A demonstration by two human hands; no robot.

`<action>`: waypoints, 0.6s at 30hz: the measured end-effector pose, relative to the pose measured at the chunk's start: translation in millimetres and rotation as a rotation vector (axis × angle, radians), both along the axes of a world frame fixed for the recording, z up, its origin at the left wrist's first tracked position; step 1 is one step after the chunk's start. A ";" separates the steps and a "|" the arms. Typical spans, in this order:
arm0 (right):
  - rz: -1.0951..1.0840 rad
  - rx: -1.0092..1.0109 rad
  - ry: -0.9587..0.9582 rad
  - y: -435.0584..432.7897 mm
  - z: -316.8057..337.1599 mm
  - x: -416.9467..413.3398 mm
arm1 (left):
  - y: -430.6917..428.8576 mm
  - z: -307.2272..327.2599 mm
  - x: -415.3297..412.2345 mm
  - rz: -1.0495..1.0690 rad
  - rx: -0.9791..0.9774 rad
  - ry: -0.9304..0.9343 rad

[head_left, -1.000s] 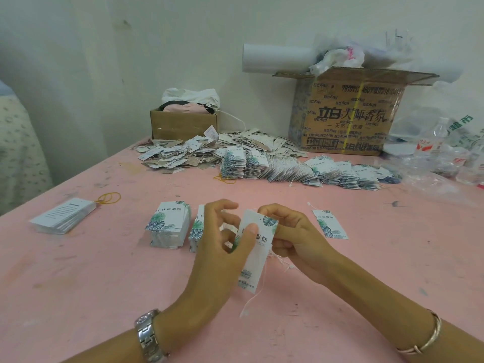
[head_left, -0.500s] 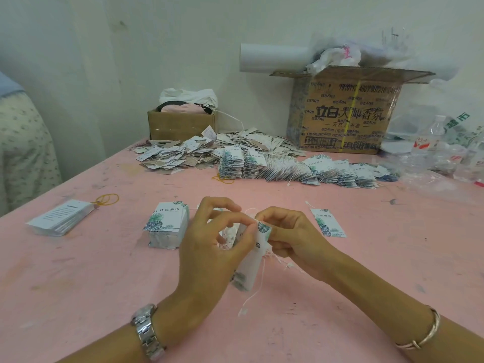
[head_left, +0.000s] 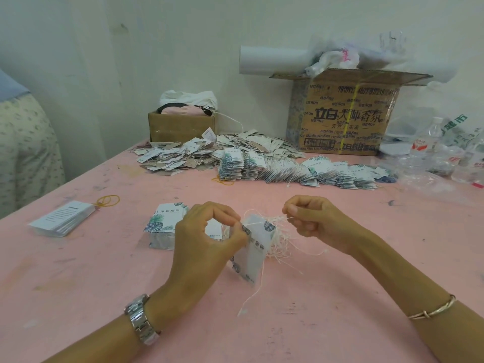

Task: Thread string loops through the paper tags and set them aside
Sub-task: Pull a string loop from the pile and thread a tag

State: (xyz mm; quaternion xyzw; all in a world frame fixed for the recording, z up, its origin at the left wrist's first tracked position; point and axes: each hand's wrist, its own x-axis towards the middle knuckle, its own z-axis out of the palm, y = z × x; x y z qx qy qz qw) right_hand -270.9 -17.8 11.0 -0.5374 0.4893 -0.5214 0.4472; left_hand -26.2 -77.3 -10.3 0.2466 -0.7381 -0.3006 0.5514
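Note:
My left hand [head_left: 207, 239] pinches the top corner of a white paper tag [head_left: 255, 251] with a leaf print, held upright above the pink table [head_left: 340, 297]. My right hand [head_left: 311, 217] is curled to the right of it and pinches a thin white string [head_left: 284, 220] that runs to the tag's top. A tail of that string hangs below the tag. A tangle of loose white strings [head_left: 279, 239] lies on the table behind the tag. A stack of the same tags [head_left: 163, 226] sits left of my left hand, partly hidden by it.
A row of strung tags [head_left: 301, 171] and a loose pile of tags [head_left: 183, 157] lie further back. Behind them stand a small cardboard box [head_left: 180, 127] and a large one [head_left: 343, 113]. A stack of white cards [head_left: 61, 218] and yellow rubber bands [head_left: 108, 200] lie left. Plastic bottles [head_left: 429, 142] are far right.
My right hand has let go of the tag and drawn away to the right and up, pulling the string out from the tag's top. The string tangle is now uncovered.

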 end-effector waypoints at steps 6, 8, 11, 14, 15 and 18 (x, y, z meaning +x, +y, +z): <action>-0.038 0.063 0.059 2.3 -1.0 -14.4 | -1.5 2.5 -0.7 -0.071 0.066 0.016; -0.071 0.052 0.027 1.3 -1.3 -16.1 | -2.6 3.0 -1.8 -0.082 0.083 0.025; -0.090 0.034 -0.027 -0.4 -1.4 -16.2 | -5.0 3.3 -3.8 -0.167 0.131 0.025; -0.035 0.025 -0.089 -0.8 -0.7 -14.7 | -6.1 6.6 -7.5 -0.266 0.204 0.034; -0.013 0.021 -0.103 -0.5 -0.1 -13.5 | -6.4 8.4 -9.3 -0.287 0.227 0.036; 0.049 0.000 -0.117 0.9 2.5 -7.2 | -9.7 14.1 -18.2 -0.365 0.320 0.055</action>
